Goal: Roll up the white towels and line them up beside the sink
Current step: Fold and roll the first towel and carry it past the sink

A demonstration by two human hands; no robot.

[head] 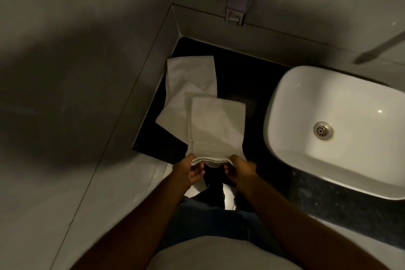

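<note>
Both hands are on one towel, right at the centre of the frame, just below the middle. The left hand [188, 171] pinches the near left corner of the folded white towel [217, 127], fingers closed on the cloth, and the right hand [240, 169] grips the near right corner the same way, clamped tight on the hem. Between the two hands the near edge sags a little, showing several stacked layers of fabric.

The towel runs away from the hands toward the upper middle of the frame, lying flat and unrolled over the black counter [241, 76]. Under it, poking out to the left, sits a second white towel [173, 114], turned at an angle with a corner pointing toward the wall. Beyond that, higher in the frame, a third white towel [191, 72] lies flat against the left edge of the counter, partly covered by the other two.

On the right side of the frame sits the white sink [328, 98], well apart from the towels, with a strip of bare black counter between. A wall dispenser [236, 6] hangs at top centre.
</note>
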